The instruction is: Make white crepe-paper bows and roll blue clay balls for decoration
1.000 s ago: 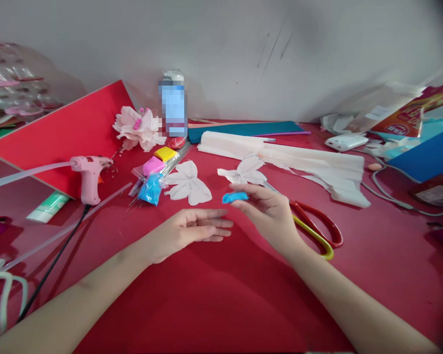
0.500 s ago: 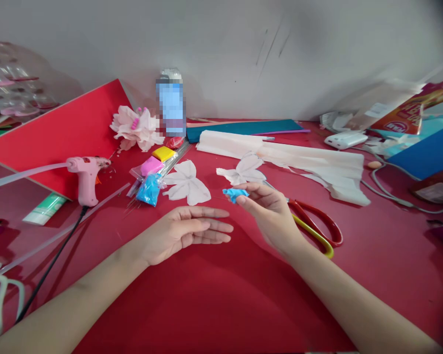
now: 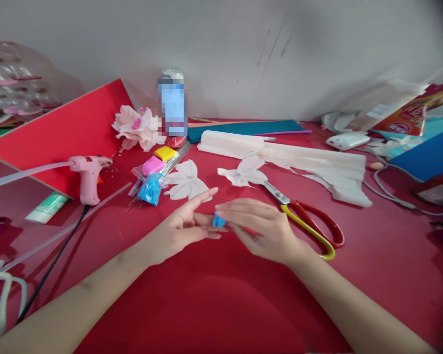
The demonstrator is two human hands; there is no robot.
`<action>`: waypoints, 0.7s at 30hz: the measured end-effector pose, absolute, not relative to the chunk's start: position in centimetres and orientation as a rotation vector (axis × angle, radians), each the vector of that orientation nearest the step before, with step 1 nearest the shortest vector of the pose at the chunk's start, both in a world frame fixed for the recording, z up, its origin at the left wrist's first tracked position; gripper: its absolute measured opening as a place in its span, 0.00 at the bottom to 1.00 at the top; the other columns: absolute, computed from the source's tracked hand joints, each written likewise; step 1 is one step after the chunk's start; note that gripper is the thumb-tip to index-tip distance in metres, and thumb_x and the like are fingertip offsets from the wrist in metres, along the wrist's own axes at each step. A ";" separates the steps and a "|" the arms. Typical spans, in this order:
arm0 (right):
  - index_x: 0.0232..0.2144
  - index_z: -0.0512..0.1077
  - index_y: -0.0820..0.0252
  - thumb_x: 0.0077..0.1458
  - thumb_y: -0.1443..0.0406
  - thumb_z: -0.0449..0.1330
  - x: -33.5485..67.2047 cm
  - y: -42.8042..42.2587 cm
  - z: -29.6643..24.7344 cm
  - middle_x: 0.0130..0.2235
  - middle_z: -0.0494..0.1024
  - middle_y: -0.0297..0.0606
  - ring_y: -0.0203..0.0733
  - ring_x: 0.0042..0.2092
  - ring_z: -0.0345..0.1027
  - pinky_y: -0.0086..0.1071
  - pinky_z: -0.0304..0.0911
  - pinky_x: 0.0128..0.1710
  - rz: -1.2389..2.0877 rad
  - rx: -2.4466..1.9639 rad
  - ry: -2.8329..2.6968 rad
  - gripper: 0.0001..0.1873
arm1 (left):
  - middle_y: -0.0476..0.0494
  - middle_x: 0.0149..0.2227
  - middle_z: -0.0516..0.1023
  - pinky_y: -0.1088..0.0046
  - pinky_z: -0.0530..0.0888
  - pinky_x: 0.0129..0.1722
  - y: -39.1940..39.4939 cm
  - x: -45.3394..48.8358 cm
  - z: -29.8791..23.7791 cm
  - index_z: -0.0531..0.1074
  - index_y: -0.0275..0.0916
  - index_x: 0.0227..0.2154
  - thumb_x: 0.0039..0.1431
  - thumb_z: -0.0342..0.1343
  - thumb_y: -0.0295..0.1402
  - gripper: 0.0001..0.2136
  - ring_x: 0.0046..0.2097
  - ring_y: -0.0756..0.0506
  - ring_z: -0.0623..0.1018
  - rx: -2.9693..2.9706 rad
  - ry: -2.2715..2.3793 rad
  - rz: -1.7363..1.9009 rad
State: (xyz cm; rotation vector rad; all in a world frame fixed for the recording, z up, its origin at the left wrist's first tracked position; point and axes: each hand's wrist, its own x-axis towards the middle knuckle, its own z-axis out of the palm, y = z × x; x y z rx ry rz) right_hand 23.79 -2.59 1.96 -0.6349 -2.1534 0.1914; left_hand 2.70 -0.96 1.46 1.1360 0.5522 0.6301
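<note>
A small lump of blue clay [image 3: 218, 221] lies between my two hands, just above the red table [image 3: 214, 305]. My left hand [image 3: 182, 227] is palm up with its fingers stretched out, and the clay rests on its fingertips. My right hand [image 3: 260, 228] lies over the clay from the right, palm down, fingers flat and pressed on it. Most of the clay is hidden under those fingers. Red and yellow handled scissors [image 3: 306, 221] lie just right of my right hand.
White paper petal cutouts [image 3: 187, 183] and packets of blue, pink and yellow clay [image 3: 153, 177] lie behind my hands. A pink glue gun [image 3: 88, 172] with its black cord stands at the left. Folded white crepe paper [image 3: 310, 162], a paper flower [image 3: 138, 127] and a red board [image 3: 59, 132] lie further back.
My right hand has come down and to the left with the blue clay, from a raised pinch onto my left fingers. My left forefinger has lifted a little.
</note>
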 end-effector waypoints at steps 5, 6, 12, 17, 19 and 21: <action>0.49 0.69 0.65 0.54 0.71 0.58 22.8 -2.8 1.4 0.47 0.77 0.48 0.44 0.50 0.71 0.38 0.69 0.49 0.092 -0.558 -2.262 0.18 | 0.53 0.32 0.79 0.61 0.68 0.53 -1.1 2.4 1.5 0.46 0.48 0.64 0.54 0.48 0.19 0.36 0.42 0.48 0.78 1.123 0.543 0.636; 0.48 0.70 0.63 0.54 0.70 0.59 22.6 -2.8 1.3 0.45 0.78 0.47 0.43 0.48 0.72 0.38 0.70 0.48 0.125 -0.582 -2.214 0.17 | 0.52 0.33 0.79 0.61 0.68 0.53 -1.1 2.4 1.5 0.44 0.48 0.64 0.54 0.48 0.19 0.37 0.42 0.48 0.78 1.128 0.516 0.631; 0.41 0.75 0.54 0.54 0.67 0.61 22.5 -2.4 1.1 0.39 0.81 0.36 0.40 0.40 0.76 0.32 0.74 0.40 0.678 -1.000 -1.598 0.11 | 0.43 0.54 0.72 0.56 0.62 0.58 -0.8 2.3 1.1 0.39 0.50 0.65 0.56 0.47 0.19 0.38 0.55 0.42 0.71 1.206 0.378 0.611; 0.45 0.73 0.47 0.56 0.70 0.59 23.4 -2.1 1.2 0.45 0.79 0.32 0.39 0.46 0.73 0.34 0.71 0.47 0.689 -0.950 -1.494 0.17 | 0.43 0.57 0.69 0.56 0.60 0.59 -0.4 1.7 1.4 0.40 0.52 0.64 0.58 0.46 0.20 0.35 0.58 0.42 0.69 1.276 0.402 0.604; 0.49 0.72 0.46 0.54 0.74 0.59 23.3 -2.4 1.3 0.48 0.78 0.32 0.39 0.48 0.72 0.33 0.70 0.49 0.478 -0.837 -1.703 0.22 | 0.43 0.55 0.71 0.59 0.61 0.58 -0.6 1.8 1.8 0.40 0.51 0.64 0.58 0.46 0.20 0.36 0.57 0.43 0.69 1.285 0.433 0.607; 0.51 0.70 0.48 0.53 0.76 0.58 23.0 -2.7 1.2 0.48 0.77 0.35 0.40 0.49 0.72 0.35 0.70 0.50 0.313 -0.687 -1.946 0.25 | 0.43 0.52 0.74 0.63 0.64 0.56 -0.8 1.8 2.1 0.39 0.49 0.65 0.56 0.47 0.19 0.37 0.56 0.45 0.71 1.299 0.500 0.596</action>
